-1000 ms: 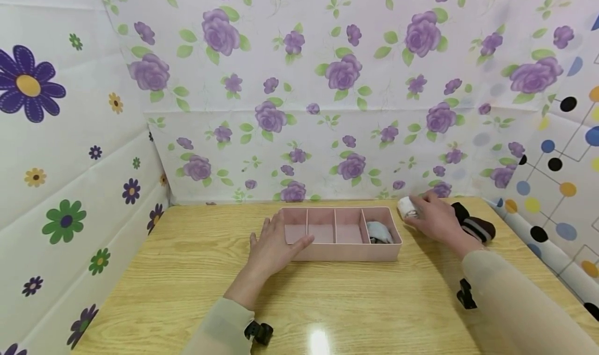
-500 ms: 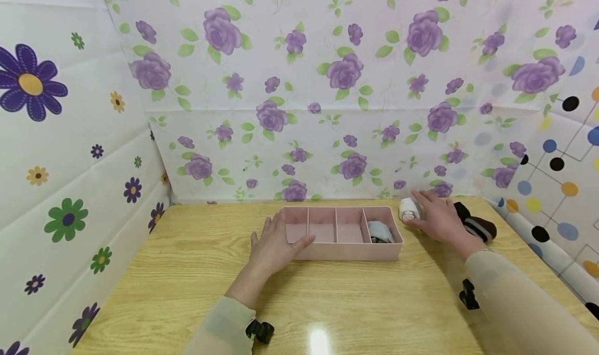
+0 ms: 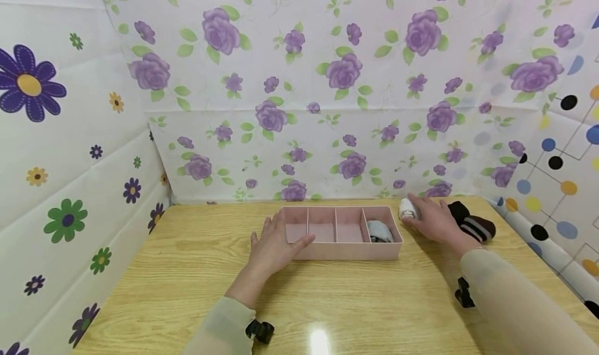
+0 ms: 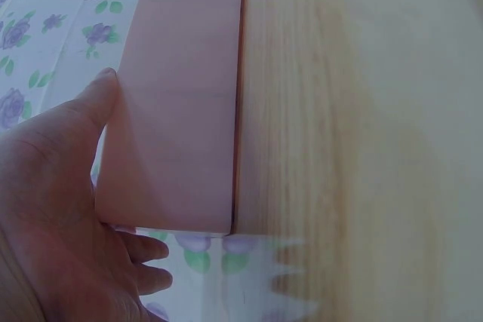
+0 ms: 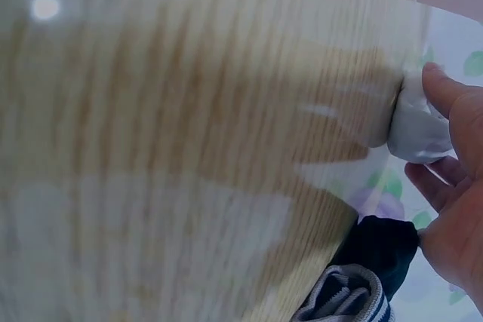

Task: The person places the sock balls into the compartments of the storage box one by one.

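Observation:
My left hand (image 3: 271,246) rests at the left end of a pink divided box (image 3: 346,251). Its thumb lies on the front rim in the left wrist view, and the fingers reach past the end wall. A light grey rolled sock (image 3: 380,232) fills the rightmost compartment. Just right of the box, my right hand (image 3: 436,220) holds a white rolled sock (image 3: 406,208) between thumb and fingers. In the right wrist view the white sock (image 5: 415,130) sits low at the table's edge, partly covered by the hand.
Right of my right hand lie a black rolled sock (image 3: 458,211) and a dark sock with grey stripes (image 3: 479,228). The wooden table (image 3: 196,272) meets flowered cloth (image 3: 224,152) at the back, with patterned cloth at both sides.
The right hand shifts slightly around the white sock, whose rolled end turns a little. The left hand and the box stay in place.

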`<state>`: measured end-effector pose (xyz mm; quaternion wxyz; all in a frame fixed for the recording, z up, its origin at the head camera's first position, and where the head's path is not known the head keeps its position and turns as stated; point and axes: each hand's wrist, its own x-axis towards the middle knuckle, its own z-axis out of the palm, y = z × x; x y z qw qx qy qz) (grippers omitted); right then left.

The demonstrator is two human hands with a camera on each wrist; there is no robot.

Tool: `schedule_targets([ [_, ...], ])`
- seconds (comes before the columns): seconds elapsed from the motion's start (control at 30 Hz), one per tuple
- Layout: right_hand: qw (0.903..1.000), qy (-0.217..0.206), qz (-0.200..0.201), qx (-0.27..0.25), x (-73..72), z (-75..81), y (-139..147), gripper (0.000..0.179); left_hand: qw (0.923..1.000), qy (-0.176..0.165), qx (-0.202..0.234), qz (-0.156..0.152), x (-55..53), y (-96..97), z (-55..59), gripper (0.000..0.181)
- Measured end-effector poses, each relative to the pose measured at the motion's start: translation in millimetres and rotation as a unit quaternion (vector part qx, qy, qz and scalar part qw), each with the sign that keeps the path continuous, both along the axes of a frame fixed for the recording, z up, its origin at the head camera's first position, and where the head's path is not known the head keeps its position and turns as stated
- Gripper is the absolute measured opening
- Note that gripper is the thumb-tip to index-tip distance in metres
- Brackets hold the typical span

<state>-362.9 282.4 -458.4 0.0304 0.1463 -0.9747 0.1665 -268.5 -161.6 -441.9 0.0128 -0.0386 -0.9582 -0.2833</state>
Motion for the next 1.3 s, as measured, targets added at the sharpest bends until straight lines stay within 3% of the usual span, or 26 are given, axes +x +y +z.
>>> schedule_targets([
  [0.27, 0.9997, 0.021, -0.009, 0.009, 5.2, 2.1, -5.3, 0.082, 1.0, 0.005, 0.001, -0.001, -0.3, -0.7, -0.7, 0.122],
  [0.5, 0.9988, 0.048, -0.013, 0.002, 12.2, 14.4, -10.1, 0.08, 1.0, 0.002, 0.001, -0.002, 0.1, -1.4, -1.2, 0.123],
  [1.0, 0.9948, 0.095, 0.004, -0.038, 41.1, 44.9, -17.6, 0.079, 1.0, 0.001, -0.001, -0.002, 0.1, 0.0, 0.0, 0.123],
  [1.3, 0.9909, 0.111, 0.025, -0.071, 60.5, 56.9, -38.9, 0.074, 1.0, 0.003, 0.008, -0.004, 1.4, -0.9, -1.0, 0.122],
])
